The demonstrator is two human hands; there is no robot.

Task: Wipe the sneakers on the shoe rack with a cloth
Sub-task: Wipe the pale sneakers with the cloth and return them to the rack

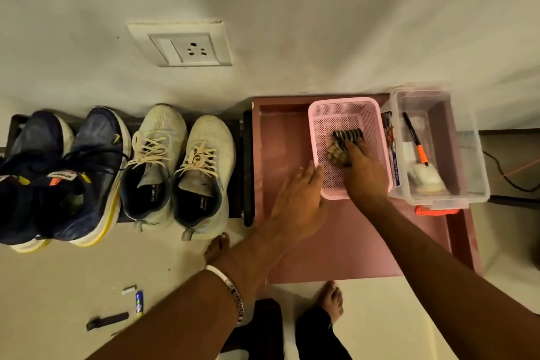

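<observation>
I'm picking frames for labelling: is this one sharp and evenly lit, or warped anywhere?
Head view: wide-angle, so the wall bows and the socket looks skewed; warm dim light, soft shadows on the wall; the right hand and cloth in the basket are slightly blurred; the white sneakers read clearly.

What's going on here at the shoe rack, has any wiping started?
Not yet. The person's right hand reaches into the pink basket on the pink table and grips a folded dark cloth lying inside it. The left hand hovers open beside the basket's near left corner. On the shoe rack to the left, the white sneakers and the navy sneakers stand side by side, untouched.
</observation>
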